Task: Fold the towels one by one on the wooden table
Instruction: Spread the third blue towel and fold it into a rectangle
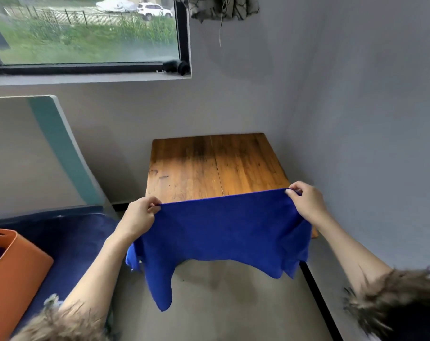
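You held one blue towel (223, 230) stretched in the air in front of the wooden table (216, 166), its top edge running from about 9 o'clock to 3 o'clock across the near edge of the tabletop. Your left hand (138, 215) pinched the left top corner between thumb and curled fingers, and your right hand (306, 205) pinched the right top corner the same way. Holding both corners taut kept that edge straight, which I judge was meant to let the cloth go down flat on the wood before folding. The lower part hung loose and uneven below your hands, clear of the table, with one long flap drooping toward 6 o'clock.

By count: one towel in hand, two hands on it, one table. No folded towel lay on the visible part of the tabletop, so I would judge the task to be near its start. At 8 o'clock stood one orange container (12, 274) on a dark blue seat (73, 237); something dark showed inside it, though whether it was more towels could not be told.
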Tool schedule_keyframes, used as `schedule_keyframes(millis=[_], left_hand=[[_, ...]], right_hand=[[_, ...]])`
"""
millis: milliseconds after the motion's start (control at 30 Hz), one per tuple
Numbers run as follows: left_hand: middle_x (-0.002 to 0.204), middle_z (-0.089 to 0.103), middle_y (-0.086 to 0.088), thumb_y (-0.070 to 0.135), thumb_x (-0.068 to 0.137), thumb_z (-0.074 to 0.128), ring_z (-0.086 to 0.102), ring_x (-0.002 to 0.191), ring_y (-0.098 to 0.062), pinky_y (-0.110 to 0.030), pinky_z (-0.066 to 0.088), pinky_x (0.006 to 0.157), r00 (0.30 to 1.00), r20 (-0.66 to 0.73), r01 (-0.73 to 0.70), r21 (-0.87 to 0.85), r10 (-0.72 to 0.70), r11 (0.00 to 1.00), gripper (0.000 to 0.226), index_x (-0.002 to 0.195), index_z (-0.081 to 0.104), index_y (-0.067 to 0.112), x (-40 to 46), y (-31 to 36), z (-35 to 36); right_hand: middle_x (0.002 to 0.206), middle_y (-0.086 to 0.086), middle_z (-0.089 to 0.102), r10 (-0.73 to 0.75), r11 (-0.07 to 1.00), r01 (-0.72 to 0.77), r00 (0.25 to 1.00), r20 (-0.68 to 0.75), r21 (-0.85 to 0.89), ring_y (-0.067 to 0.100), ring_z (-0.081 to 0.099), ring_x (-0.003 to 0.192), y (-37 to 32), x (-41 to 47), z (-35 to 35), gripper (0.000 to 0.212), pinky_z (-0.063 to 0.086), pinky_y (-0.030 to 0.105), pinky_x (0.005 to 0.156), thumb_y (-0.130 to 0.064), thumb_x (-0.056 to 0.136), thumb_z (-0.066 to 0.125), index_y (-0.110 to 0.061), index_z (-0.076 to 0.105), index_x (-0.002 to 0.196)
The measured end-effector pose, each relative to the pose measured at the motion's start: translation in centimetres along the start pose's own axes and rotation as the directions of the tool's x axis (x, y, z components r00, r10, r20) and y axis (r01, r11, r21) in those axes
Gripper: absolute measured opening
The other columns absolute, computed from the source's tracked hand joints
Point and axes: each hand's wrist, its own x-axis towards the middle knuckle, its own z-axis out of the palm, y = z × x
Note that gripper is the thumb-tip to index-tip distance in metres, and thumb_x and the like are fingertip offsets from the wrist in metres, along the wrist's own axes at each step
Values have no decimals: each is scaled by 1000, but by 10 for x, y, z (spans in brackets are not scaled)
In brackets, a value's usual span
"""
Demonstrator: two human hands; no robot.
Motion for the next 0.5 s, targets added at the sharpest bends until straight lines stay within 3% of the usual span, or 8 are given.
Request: schedule_keyframes(millis=[133, 233, 500], left_hand=[[97, 62, -12, 4, 93, 43, 52, 88, -28, -29, 37, 72, 998, 46, 42, 45, -44, 998, 22, 100, 63, 10, 60, -12, 19], [108, 64, -13, 1, 91, 41, 53, 99, -34, -36, 40, 82, 996, 72, 32, 184, -45, 982, 28, 105, 61, 13, 114, -15, 35], [112, 64, -3, 0, 89, 39, 52, 106, -27, -34, 23, 79, 990, 95, 55, 416, -103, 908, 33, 106, 61, 19, 267, -2, 79]], right_hand=[[88, 4, 56, -10, 992, 12, 1000, 21, -124, 19, 48, 81, 3, 52, 25, 15, 33, 24, 70, -21, 92, 55, -8, 62, 91], [91, 7, 58, 16, 988, -9, 999, 48, -154, 19, 47, 82, 6, 100, 45, 15, 33, 25, 71, -20, 92, 54, -7, 63, 91], [101, 13, 63, -5, 973, 47, 983, 181, -225, 28, 57, 92, 30, 255, 109, 16, 43, 30, 75, -20, 92, 55, -7, 64, 94]])
